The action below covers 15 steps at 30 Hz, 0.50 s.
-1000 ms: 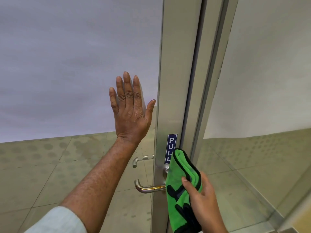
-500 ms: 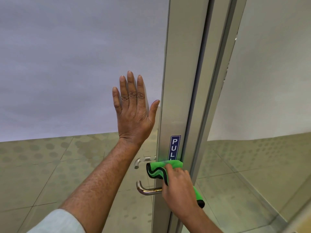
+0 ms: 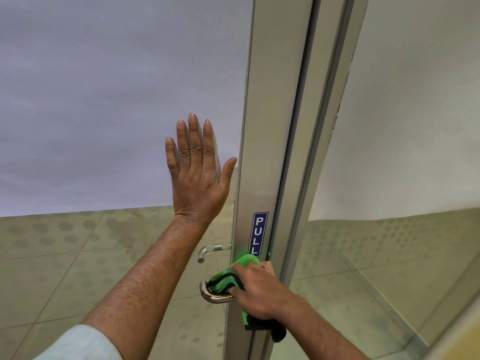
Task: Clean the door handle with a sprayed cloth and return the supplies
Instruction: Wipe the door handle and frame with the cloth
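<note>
A steel lever door handle [image 3: 212,296] sticks out to the left from the metal door frame [image 3: 270,141], below a blue PULL sticker [image 3: 259,233]. My right hand [image 3: 259,292] grips a green and black cloth [image 3: 228,278] and presses it over the handle near its base; only the handle's curved left end shows. My left hand [image 3: 198,175] lies flat with fingers spread against the frosted glass panel [image 3: 117,100] left of the frame. A second handle [image 3: 210,250] shows through the glass on the far side.
Another frosted glass panel [image 3: 415,126] stands at the right, beyond a vertical metal post [image 3: 330,126]. Tiled floor [image 3: 52,268] is seen through the clear lower glass. No spray bottle is in view.
My right hand has brought the cloth down from beside the frame onto the handle and closed over it. The left hand stays flat on the glass.
</note>
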Available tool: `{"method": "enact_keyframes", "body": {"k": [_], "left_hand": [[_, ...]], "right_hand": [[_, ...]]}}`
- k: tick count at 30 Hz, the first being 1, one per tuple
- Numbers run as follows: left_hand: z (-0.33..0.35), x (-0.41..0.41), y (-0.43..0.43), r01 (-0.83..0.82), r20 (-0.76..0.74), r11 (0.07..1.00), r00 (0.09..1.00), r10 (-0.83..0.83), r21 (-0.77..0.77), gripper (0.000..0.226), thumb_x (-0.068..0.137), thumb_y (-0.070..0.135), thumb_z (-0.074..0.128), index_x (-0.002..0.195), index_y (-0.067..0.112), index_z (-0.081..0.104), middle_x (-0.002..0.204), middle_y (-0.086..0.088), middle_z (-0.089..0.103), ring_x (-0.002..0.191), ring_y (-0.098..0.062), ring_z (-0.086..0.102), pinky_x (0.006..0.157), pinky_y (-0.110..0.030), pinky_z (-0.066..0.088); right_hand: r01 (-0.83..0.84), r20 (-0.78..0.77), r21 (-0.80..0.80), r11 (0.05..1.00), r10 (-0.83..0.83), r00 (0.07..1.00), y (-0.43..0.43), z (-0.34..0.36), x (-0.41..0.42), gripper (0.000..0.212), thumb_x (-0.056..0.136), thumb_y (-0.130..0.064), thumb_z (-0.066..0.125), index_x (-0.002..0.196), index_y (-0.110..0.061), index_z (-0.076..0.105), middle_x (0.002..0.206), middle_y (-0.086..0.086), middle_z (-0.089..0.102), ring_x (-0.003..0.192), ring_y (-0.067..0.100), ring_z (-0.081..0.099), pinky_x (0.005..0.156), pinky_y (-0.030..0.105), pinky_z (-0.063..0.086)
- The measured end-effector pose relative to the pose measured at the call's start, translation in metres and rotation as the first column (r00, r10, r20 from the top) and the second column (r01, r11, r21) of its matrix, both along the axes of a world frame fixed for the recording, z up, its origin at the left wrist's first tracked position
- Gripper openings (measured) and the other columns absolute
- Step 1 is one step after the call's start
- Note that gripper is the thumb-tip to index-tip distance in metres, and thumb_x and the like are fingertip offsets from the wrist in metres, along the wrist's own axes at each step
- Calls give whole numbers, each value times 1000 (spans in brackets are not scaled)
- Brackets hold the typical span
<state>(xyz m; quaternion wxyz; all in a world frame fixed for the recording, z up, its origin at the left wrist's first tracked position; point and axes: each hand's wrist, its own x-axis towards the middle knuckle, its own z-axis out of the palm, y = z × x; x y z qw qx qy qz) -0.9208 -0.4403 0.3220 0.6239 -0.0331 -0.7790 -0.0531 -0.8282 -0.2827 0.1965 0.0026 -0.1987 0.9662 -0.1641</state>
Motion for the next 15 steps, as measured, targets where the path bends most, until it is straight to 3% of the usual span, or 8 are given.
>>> {"method": "enact_keyframes", "body": {"k": [3, 5, 7, 10, 15], "left_hand": [[0, 1, 0, -9, 2, 1000, 1000, 9, -9, 76, 111, 55, 24, 165, 9, -1, 172, -23, 18, 160, -38, 9, 131, -45, -11], [1, 1, 0, -16, 5, 1000, 1000, 16, -6, 77, 111, 55, 25, 167, 5, 7, 172, -24, 20, 159, -39, 11, 131, -46, -11], [1, 2, 0, -22, 2, 1000, 1000, 22, -5, 76, 111, 55, 26, 166, 4, 13, 172, -24, 21, 159, -39, 12, 131, -46, -10], [2, 2, 0, -29, 3, 1000, 1000, 29, -2, 76, 111, 55, 26, 166, 4, 14, 172, -24, 21, 159, -39, 11, 130, -45, -10], [2, 4, 0, -23, 6, 1000, 1000, 23, 5, 75, 111, 54, 27, 165, 4, 14, 172, -25, 22, 159, -39, 12, 130, -45, -10]], "right_hand": [[6, 12, -132, 991, -4, 1000, 7, -11, 17, 35, 97, -49, 44, 129, -35, 46, 123, -1, 55, 106, 12, 35, 97, 36, 31], [21, -43, -191, 981, -30, 999, 9, -25, 31, 30, 96, -50, 41, 124, -39, 43, 131, -11, 49, 120, 10, 38, 101, 37, 35], [75, -95, -176, 982, -93, 991, 10, -36, 41, 30, 96, -51, 41, 122, -38, 43, 150, -16, 34, 140, 8, 26, 109, 39, 32], [144, -132, -111, 983, -158, 978, 6, -42, 43, 39, 94, -51, 41, 129, -34, 43, 164, -13, 19, 153, 12, 7, 120, 44, 22], [237, -99, -234, 943, -265, 959, -5, -52, 42, 71, 91, -39, 52, 154, -29, 23, 159, -11, 35, 154, 7, 14, 122, 36, 16]]}}
